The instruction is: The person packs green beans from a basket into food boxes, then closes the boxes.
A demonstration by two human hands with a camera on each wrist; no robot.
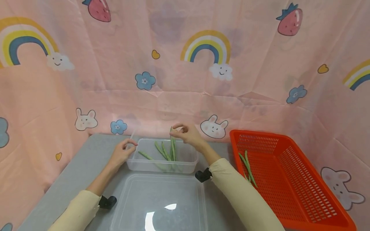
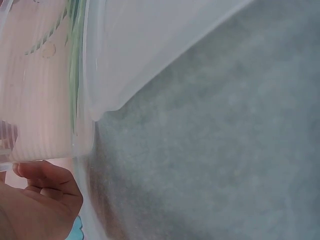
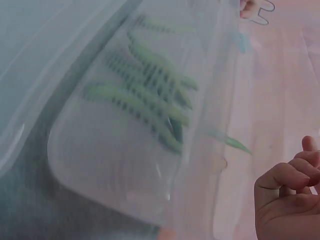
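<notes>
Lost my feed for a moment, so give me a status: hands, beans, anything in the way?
Left hand grips tub corner. Right hand pinches a bean upright over tub. More beans in basket. Nothing in the way.

I wear long cream sleeves on both arms, loose and soft, ending short of my wrists. My hands, the left hand (image 1: pixel 122 152) and the right hand (image 1: pixel 188 134), are bare. A small black camera unit sits strapped under each forearm by the cuff.
</notes>
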